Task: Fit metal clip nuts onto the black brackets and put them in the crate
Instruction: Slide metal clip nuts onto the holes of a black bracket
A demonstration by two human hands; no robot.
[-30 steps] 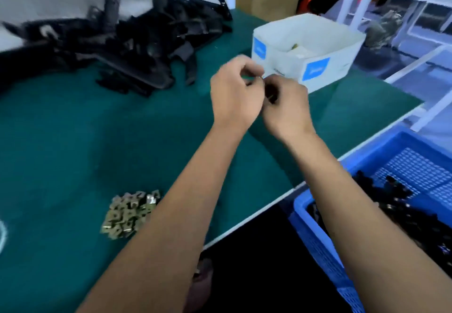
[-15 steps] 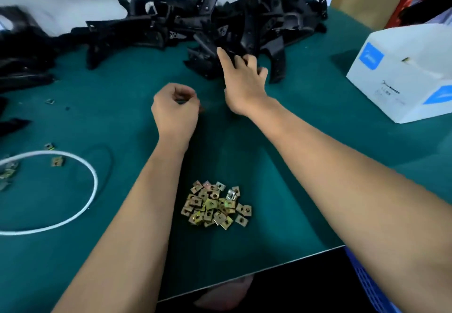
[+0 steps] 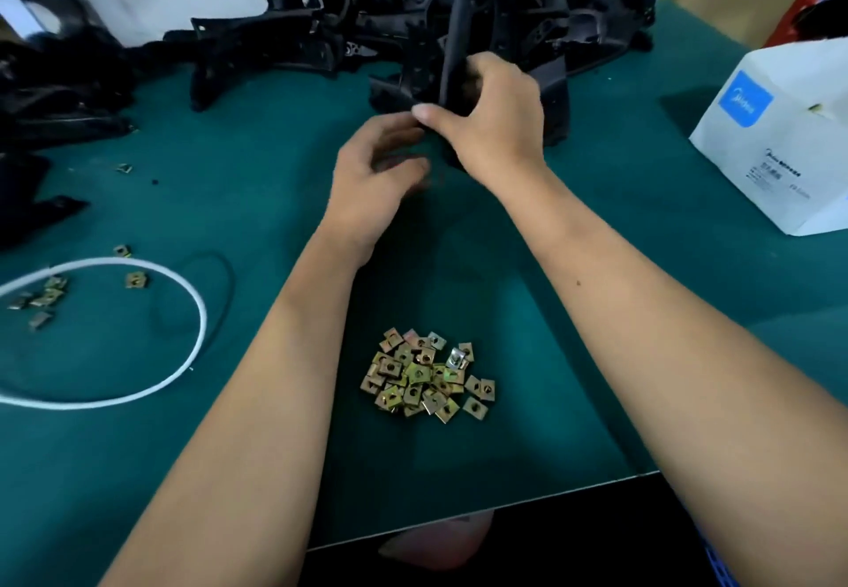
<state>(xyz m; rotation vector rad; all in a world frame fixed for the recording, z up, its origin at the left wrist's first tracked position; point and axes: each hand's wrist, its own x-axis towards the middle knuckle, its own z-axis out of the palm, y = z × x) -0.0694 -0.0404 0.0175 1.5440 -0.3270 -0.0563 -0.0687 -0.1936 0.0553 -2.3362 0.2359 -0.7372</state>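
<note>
My right hand (image 3: 495, 127) grips a long black bracket (image 3: 459, 35) and holds it upright at the front of the heap of black brackets (image 3: 344, 35). My left hand (image 3: 371, 187) is just left of it, fingers curled toward the bracket's lower end. The hand is blurred, and I cannot tell whether it holds anything. A pile of several brass-coloured clip nuts (image 3: 426, 375) lies on the green mat between my forearms. A sliver of the blue crate (image 3: 716, 563) shows at the bottom right corner.
A white cardboard box (image 3: 780, 136) stands at the right. A white ring (image 3: 197, 311) lies at the left with a few loose clip nuts (image 3: 41, 297) inside it. More black parts lie along the left edge. The table's front edge (image 3: 504, 504) runs below the nut pile.
My right hand has closed on a bracket from the heap and stood it upright. My left hand has moved right, toward the bracket's lower end. The view has shifted slightly.
</note>
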